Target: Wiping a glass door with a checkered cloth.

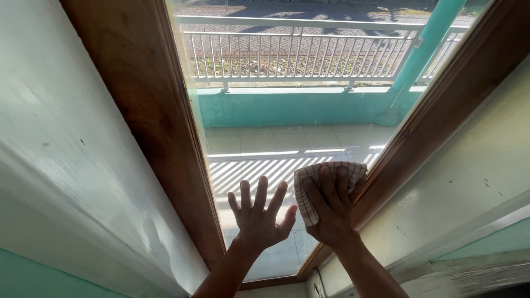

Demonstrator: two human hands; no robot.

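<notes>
While left hand (259,218) braces glass (287,138), right hand (331,212) presses checked cloth (306,190).

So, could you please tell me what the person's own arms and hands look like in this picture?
Both forearms are bare as far as the frame shows: no sleeves or cuffs reach into view. The left hand wears no glove, and no ring, watch or bracelet shows on it or its wrist. The right hand is likewise ungloved, with no jewellery or wristband visible. No markings show on either arm.

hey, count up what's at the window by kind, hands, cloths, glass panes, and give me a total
Hands: 2, left hand flat on the glass, right hand pressing the cloth
Cloths: 1, checked cloth
Glass panes: 1, pane
Total: 4
</notes>
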